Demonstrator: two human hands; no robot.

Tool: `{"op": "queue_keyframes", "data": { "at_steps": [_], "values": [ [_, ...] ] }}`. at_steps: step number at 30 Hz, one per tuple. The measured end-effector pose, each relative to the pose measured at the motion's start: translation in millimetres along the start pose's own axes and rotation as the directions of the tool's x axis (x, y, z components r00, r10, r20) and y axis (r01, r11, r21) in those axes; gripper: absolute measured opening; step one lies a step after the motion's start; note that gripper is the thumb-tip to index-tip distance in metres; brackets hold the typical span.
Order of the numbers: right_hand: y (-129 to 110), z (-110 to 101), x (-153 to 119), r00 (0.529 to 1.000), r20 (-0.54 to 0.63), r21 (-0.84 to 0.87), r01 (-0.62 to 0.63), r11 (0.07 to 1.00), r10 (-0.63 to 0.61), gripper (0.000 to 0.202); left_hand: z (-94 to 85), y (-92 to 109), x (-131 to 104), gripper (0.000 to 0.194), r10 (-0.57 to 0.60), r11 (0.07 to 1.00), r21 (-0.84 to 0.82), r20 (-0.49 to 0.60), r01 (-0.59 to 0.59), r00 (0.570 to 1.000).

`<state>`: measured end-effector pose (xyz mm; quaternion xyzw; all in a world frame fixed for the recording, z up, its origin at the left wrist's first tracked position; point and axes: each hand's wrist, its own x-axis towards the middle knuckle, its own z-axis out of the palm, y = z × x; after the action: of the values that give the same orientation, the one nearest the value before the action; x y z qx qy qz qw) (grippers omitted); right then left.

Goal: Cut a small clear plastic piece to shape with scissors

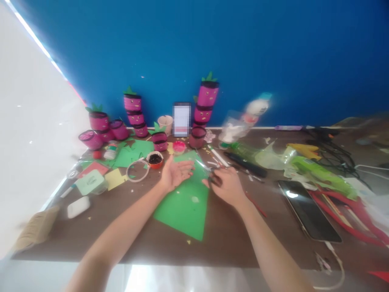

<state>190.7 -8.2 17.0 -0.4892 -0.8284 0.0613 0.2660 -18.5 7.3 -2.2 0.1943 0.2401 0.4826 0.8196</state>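
My left hand [178, 172] is turned palm up above a green sheet of paper [182, 215], its fingers stretched out and nothing held in it. On the other side of the sheet, my right hand [226, 184] has its fingers around the dark handles of a pair of scissors [203, 164]. The blades point up and left over the sheet's far part. A pale scrap of paper [195, 199] lies on the green sheet. Just past my left hand stand a cup of dark bits [155, 159] and a pink round lid [178, 147].
Purple cup figures with green leaf tops [208, 95] stand along the blue wall. A phone [310, 211] with a cable lies at right, beside plastic bags and red-handled scissors [349, 219]. At left are a tape ring [137, 170], a white case [78, 207] and twine [38, 228].
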Motion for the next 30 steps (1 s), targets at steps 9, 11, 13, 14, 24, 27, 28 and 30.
{"op": "queue_keyframes", "data": {
  "at_steps": [9, 11, 13, 14, 24, 27, 28, 30],
  "values": [
    [1.2, -4.7, -2.7, 0.994, 0.070, 0.085, 0.072, 0.994, -0.078, 0.043, -0.3, 0.5, 1.6, 0.071, -0.042, 0.997, 0.055, -0.048, 0.045, 0.998],
    [1.0, -5.3, -2.3, 0.995, 0.070, 0.083, 0.061, 0.995, -0.066, 0.044, -0.5, 0.2, 1.5, 0.069, -0.038, 0.998, 0.054, -0.052, 0.040, 0.998],
    [1.2, -5.1, -1.9, 0.995, 0.077, 0.090, 0.053, 0.995, -0.060, 0.046, -0.4, 0.0, 1.5, 0.067, -0.032, 0.998, 0.047, -0.058, 0.035, 0.998],
    [1.4, -4.8, -1.7, 0.996, 0.074, 0.089, 0.051, 0.995, -0.058, 0.046, -0.2, 0.1, 1.5, 0.066, -0.030, 0.999, 0.040, -0.063, 0.032, 0.998],
    [4.6, -10.7, -2.4, 0.992, 0.079, 0.075, 0.090, 0.993, -0.096, 0.046, -6.0, 4.6, 2.7, 0.083, -0.200, 0.980, 0.027, 0.014, 0.199, 0.980],
    [5.6, -16.5, -2.7, 0.987, 0.056, 0.043, 0.145, 0.988, -0.148, 0.044, -7.0, 6.0, 2.4, 0.085, -0.313, 0.949, 0.056, 0.086, 0.309, 0.946],
    [5.7, -18.0, -2.7, 0.984, 0.054, 0.038, 0.166, 0.985, -0.168, 0.043, -7.0, 6.2, 2.4, 0.084, -0.339, 0.941, 0.057, 0.099, 0.335, 0.935],
    [5.5, -20.1, -2.7, 0.977, 0.059, 0.036, 0.202, 0.979, -0.204, 0.041, -6.9, 6.3, 2.4, 0.081, -0.370, 0.929, 0.051, 0.108, 0.366, 0.923]
  ]
}}
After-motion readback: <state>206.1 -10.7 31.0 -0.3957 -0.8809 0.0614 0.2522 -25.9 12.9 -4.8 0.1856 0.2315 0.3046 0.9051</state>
